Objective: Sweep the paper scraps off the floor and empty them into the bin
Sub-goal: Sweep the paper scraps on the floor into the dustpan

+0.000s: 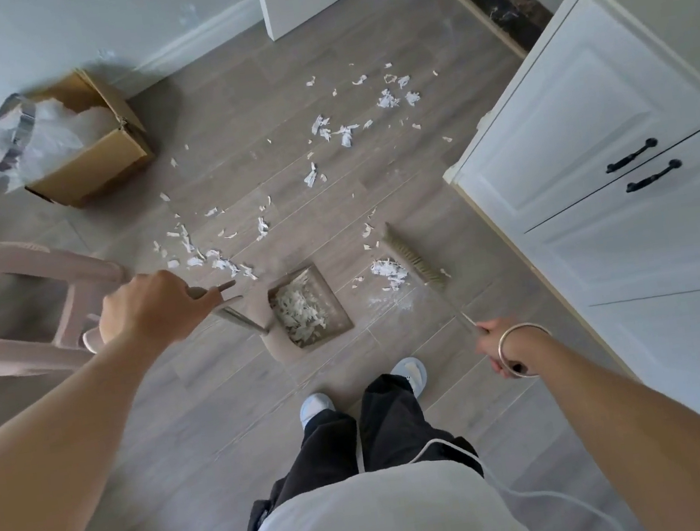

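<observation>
White paper scraps [211,251] lie scattered over the grey wood floor, with more further off [343,131]. My left hand [147,309] grips the long handle of a beige dustpan [330,313] that stands on the floor and holds a heap of scraps. My right hand [499,345], with a bangle on the wrist, holds the thin handle of a broom [415,260]. The broom head rests on the floor just right of the pan, against a small pile of scraps [390,273]. A bin lined with a plastic bag [12,132] stands at the far left by the wall.
A cardboard box [100,165] with white plastic in it sits beside the bin. A pale chair [20,302] stands at my left. White cabinets with black handles [639,161] run along the right. My feet [408,372] are just behind the dustpan.
</observation>
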`<state>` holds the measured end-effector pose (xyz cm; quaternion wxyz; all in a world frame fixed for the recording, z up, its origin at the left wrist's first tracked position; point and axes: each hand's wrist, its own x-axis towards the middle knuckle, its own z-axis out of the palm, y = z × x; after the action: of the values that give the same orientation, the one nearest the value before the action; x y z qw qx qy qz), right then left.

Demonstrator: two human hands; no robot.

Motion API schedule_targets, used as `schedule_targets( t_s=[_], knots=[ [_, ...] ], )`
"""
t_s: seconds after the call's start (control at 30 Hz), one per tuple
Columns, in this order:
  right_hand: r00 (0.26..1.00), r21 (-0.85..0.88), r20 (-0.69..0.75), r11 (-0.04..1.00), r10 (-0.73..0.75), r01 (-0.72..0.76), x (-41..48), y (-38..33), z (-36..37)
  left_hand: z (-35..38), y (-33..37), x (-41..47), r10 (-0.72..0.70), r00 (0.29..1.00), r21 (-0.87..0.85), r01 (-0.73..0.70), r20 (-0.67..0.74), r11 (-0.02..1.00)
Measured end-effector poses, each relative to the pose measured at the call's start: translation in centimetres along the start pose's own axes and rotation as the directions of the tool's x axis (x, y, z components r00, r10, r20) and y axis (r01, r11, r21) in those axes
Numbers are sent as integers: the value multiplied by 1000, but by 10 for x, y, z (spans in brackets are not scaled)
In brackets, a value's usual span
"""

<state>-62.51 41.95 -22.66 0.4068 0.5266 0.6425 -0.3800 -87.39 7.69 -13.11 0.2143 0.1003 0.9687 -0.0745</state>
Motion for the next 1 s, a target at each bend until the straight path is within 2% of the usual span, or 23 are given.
schedule_targets(
  t_s=[0.13,0.4,0.67,0.87,1.0],
  knots=[
    [998,29,60,1000,-10,9,-15,-12,19,3,4,-1,43,999,5,-43,20,999],
    [1000,206,2,978,-27,26,-42,-16,5,9,13,-2,160,987,12,-160,16,987],
    [992,174,-120,985,34,-12,-35,9,-19,11,-21,-8,103,994,-37,-104,-41,994],
    [987,203,-63,970,148,-132,-16,19,4,25,-12,-15,48,999,-60,-48,5,997],
    [992,335,25,934,127,-128,-10,13,33,24,3,-12,48,999,-49,-49,-11,998]
  ],
)
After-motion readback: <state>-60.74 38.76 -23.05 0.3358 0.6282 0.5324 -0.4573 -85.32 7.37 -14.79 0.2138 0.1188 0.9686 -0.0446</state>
